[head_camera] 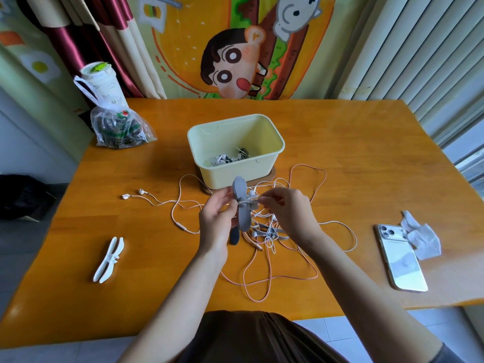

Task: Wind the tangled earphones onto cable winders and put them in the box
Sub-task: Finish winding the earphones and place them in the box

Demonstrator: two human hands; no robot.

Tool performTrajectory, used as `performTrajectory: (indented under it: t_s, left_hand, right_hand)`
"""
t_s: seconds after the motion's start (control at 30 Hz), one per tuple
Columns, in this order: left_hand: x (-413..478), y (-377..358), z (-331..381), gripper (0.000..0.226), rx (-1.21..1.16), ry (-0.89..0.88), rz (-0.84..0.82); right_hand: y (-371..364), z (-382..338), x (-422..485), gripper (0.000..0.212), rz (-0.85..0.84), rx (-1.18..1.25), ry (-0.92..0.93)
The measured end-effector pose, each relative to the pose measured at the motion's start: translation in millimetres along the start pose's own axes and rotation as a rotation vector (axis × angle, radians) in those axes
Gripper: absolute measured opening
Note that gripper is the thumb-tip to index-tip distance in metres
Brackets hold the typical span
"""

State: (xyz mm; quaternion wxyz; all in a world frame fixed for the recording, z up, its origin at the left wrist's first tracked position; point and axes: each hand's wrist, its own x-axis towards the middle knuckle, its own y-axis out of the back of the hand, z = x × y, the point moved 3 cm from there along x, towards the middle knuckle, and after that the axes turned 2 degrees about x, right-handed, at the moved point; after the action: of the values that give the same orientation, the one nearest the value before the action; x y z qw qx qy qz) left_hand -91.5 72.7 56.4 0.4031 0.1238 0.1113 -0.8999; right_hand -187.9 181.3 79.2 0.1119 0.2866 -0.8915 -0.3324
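The left grip (217,218) is curled round the middle of a gray winder (242,205), holding it above the tabletop (340,153) with its long axis running 12 to 6. The right grip (285,208), fingertips pressed together, pinches white cable at the winder's waist. The earphones (264,237) lie tangled beneath both hands, at 6 from the box (235,171), which holds wound sets. A white winder (108,259) lies at 8.
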Motion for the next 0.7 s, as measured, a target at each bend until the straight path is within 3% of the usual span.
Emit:
performTrajectory:
  t_s: [0.27, 0.53, 0.7]
  left_hand:
    - [1, 1, -1, 0.03, -0.131, 0.151, 0.008]
    - [1, 1, 2, 0.028, -0.243, 0.238, -0.038]
    - [1, 2, 1, 0.028, -0.164, 0.198, -0.024]
  right_hand:
    - [-7, 2, -7, 0.008, -0.077, 0.271, -0.174]
    - [-9, 3, -9, 0.005, 0.002, 0.674, -0.189]
    - [-7, 3, -7, 0.017, 0.066, 0.409, -0.101]
